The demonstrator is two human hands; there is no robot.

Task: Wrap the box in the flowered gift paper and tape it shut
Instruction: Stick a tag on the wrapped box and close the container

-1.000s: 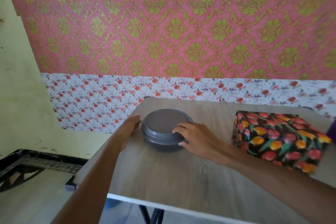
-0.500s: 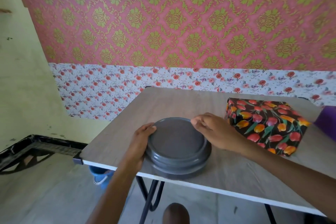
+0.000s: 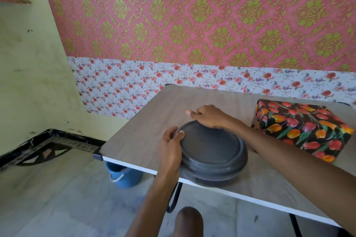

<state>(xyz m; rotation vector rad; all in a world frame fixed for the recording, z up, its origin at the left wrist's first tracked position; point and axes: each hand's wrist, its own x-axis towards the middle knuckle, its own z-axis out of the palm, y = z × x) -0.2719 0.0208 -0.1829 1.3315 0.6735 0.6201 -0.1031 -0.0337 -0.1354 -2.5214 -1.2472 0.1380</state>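
Left hand [image 3: 171,144] grips the left rim of the round dark-grey lidded plastic container [image 3: 213,152], and right hand [image 3: 208,117] curls over its far rim, at the near edge of the wood-grain table [image 3: 146,132]. To the right on the table, the rectangular box in black tulip-flowered paper [image 3: 300,129] looks already wrapped. Clearing the container away seems next, and it needs both grips firm.

Smooth matt wood-grain table top [image 3: 138,136], dark grey plastic round container [image 3: 212,152], glossy flowered paper on box [image 3: 302,127], blue plastic bucket [image 3: 125,177]

- The box [image 3: 302,129] lies flat on the right side of the table [image 3: 146,131].
- Black gift paper [image 3: 316,119] with red and orange tulips covers every visible face.
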